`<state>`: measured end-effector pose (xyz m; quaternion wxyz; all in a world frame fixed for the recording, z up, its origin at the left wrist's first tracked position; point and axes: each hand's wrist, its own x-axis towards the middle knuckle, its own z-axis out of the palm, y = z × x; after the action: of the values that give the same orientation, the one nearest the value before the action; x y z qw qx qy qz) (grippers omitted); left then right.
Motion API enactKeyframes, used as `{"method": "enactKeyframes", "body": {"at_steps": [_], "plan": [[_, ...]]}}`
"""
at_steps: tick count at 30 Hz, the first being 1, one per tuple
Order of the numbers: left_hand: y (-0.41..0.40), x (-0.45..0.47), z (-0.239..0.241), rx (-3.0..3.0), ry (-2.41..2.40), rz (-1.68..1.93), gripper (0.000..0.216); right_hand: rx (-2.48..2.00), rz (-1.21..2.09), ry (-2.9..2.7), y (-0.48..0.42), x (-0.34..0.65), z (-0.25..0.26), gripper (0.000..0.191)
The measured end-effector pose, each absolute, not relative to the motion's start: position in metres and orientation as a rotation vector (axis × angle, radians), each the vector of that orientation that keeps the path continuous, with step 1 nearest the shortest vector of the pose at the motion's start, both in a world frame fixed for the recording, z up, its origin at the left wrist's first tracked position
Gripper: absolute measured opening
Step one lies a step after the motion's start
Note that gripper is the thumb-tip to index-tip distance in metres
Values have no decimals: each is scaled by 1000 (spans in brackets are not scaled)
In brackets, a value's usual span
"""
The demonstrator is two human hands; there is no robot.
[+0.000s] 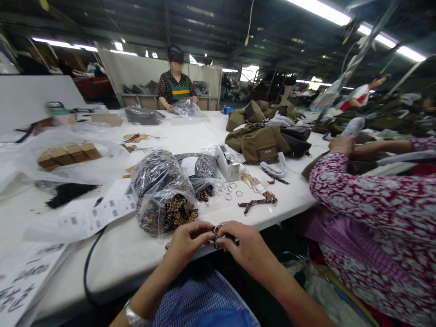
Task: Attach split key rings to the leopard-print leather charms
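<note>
My left hand (188, 245) and my right hand (244, 247) meet at the near edge of the white table (116, 254). Both pinch a small metal key ring (218, 230) with a dark strap piece hanging under it. Just beyond my hands lies a clear plastic bag of leopard-print straps (163, 195). Several loose metal rings (230, 190) and one finished strap with a ring (258, 203) lie on the table to the right of the bag.
A tape dispenser (227, 164) stands mid-table, olive-brown bags (262, 141) behind it. Barcode label sheets (98, 213) and a bag of small boxes (68, 155) lie left. A person in a red patterned sleeve (371, 200) sits close at right; another person (176, 88) works at the far end.
</note>
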<state>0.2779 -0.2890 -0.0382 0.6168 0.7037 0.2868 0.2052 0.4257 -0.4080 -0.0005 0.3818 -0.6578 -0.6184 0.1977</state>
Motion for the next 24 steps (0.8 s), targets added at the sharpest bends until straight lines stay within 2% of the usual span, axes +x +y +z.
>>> {"method": "enactKeyframes", "body": {"at_steps": [7, 12, 17, 20, 24], "plan": [[-297, 276, -41, 1657, 725, 550, 23, -1653, 453, -1356, -409, 424, -13, 11], [-294, 272, -42, 1657, 736, 701, 21, -1628, 587, -1168, -409, 425, -22, 3], [-292, 266, -43, 1943, 695, 858, 16, -1606, 466, -1201, -412, 429, -27, 13], [-293, 262, -41, 2084, 618, 849, 15, -1619, 370, -1244, -414, 430, -28, 22], [-296, 259, -32, 2205, 567, 770, 15, -1664, 312, -1277, -414, 428, -28, 21]]}}
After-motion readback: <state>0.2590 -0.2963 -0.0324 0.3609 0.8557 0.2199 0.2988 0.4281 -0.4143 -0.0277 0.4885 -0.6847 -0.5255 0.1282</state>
